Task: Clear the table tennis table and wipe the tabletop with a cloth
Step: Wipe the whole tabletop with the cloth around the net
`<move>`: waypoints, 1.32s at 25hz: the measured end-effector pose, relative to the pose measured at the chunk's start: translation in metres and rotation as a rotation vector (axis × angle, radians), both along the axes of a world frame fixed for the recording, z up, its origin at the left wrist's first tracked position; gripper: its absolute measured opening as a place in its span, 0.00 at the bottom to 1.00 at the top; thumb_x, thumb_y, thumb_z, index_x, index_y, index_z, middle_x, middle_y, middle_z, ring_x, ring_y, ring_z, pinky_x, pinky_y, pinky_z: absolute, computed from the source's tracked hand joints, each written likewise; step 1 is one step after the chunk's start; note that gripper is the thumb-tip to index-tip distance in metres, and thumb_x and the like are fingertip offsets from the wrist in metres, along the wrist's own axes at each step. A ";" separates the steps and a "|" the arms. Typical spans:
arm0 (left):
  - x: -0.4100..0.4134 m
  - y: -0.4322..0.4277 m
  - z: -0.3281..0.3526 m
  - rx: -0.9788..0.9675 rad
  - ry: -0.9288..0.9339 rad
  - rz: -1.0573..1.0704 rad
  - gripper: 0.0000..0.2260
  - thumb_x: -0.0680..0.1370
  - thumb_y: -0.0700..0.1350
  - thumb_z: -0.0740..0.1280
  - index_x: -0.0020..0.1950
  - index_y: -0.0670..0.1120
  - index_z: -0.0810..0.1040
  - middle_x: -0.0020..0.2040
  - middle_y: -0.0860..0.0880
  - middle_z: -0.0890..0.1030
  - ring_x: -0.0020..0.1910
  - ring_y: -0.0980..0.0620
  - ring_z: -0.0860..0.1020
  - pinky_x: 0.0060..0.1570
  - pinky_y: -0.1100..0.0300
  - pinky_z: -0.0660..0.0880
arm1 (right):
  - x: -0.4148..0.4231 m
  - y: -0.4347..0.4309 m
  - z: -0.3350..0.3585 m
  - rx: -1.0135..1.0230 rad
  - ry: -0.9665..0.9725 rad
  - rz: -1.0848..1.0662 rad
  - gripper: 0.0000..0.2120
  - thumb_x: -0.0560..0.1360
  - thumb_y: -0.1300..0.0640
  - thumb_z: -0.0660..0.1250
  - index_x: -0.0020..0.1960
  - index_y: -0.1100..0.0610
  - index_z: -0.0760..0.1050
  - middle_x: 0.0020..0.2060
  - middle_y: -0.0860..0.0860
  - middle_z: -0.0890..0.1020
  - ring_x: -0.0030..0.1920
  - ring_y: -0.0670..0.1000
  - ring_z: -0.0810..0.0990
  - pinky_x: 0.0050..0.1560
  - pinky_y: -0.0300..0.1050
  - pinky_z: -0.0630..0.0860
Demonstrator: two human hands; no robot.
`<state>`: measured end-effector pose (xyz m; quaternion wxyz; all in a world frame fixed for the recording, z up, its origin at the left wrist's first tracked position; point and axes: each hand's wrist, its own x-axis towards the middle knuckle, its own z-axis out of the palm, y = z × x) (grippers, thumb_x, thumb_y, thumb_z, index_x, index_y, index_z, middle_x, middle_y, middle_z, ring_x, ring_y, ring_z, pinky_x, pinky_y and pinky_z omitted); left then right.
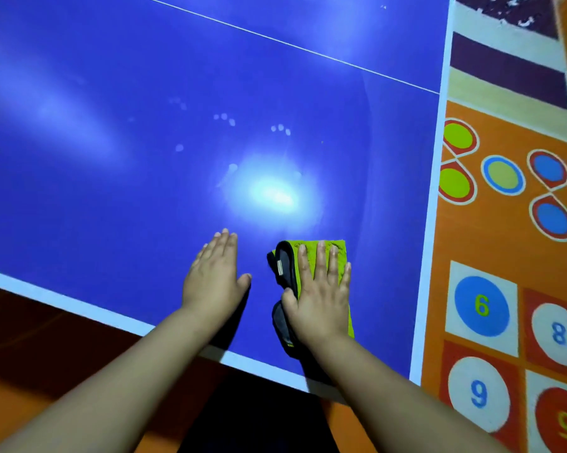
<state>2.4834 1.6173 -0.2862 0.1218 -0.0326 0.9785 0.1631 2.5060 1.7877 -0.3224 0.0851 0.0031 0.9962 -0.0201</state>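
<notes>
The blue table tennis table (112,207) bears a folded green cloth (339,253) near its corner and fingerprint smudges (280,129).

Smooth, glossy blue tabletop (112,191), smeared with dull fingermarks (225,117) toward its middle. Near the front edge, fluffy napped green cloth (339,253) with darker, smoother hem (283,266). Matt painted floor (491,243), flaking in places.

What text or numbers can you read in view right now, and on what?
"6": blue circle on the floor mat.
"8": upper white circle, same mat.
"9": lower white circle, same mat.
"5": red circle, upside down.
Tag on the cloth: too small to read.
Tabletop: no text.
</notes>
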 end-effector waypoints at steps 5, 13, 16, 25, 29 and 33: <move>0.039 -0.001 0.008 0.036 -0.029 -0.043 0.34 0.77 0.52 0.64 0.77 0.45 0.50 0.78 0.49 0.50 0.76 0.53 0.48 0.72 0.60 0.46 | 0.087 -0.011 0.006 -0.033 -0.022 0.017 0.38 0.65 0.44 0.57 0.74 0.55 0.65 0.74 0.60 0.63 0.75 0.61 0.58 0.70 0.64 0.54; 0.021 0.030 0.016 -0.015 -0.065 -0.179 0.36 0.77 0.53 0.64 0.77 0.44 0.48 0.78 0.47 0.49 0.76 0.52 0.47 0.72 0.59 0.45 | 0.067 0.016 0.009 -0.078 -0.049 -0.221 0.40 0.66 0.41 0.55 0.76 0.53 0.58 0.75 0.57 0.63 0.76 0.58 0.56 0.71 0.60 0.49; -0.003 0.045 0.014 -0.052 -0.086 -0.195 0.37 0.76 0.53 0.65 0.77 0.45 0.48 0.78 0.47 0.48 0.76 0.51 0.46 0.73 0.57 0.44 | -0.008 0.046 0.008 -0.071 -0.064 -0.219 0.38 0.72 0.39 0.52 0.78 0.48 0.44 0.78 0.53 0.47 0.78 0.56 0.41 0.74 0.57 0.35; -0.150 0.131 -0.001 -0.147 -0.110 -0.188 0.44 0.72 0.58 0.67 0.77 0.47 0.42 0.78 0.47 0.42 0.76 0.49 0.42 0.72 0.49 0.41 | -0.233 0.108 0.003 -0.065 -0.030 -0.146 0.37 0.76 0.40 0.54 0.79 0.47 0.41 0.78 0.53 0.43 0.77 0.55 0.38 0.75 0.58 0.36; -0.225 0.162 -0.001 -0.189 -0.117 -0.176 0.45 0.72 0.58 0.67 0.77 0.45 0.41 0.77 0.45 0.41 0.76 0.49 0.40 0.73 0.47 0.40 | -0.324 0.125 -0.002 -0.071 -0.013 -0.076 0.36 0.76 0.39 0.53 0.79 0.47 0.43 0.78 0.53 0.45 0.77 0.55 0.39 0.75 0.59 0.36; -0.269 0.179 -0.004 -0.235 -0.129 -0.222 0.46 0.72 0.58 0.68 0.77 0.44 0.42 0.77 0.45 0.42 0.76 0.49 0.41 0.73 0.48 0.40 | -0.410 0.135 -0.005 -0.063 0.019 -0.057 0.36 0.75 0.39 0.53 0.79 0.47 0.45 0.78 0.53 0.47 0.77 0.56 0.40 0.74 0.59 0.37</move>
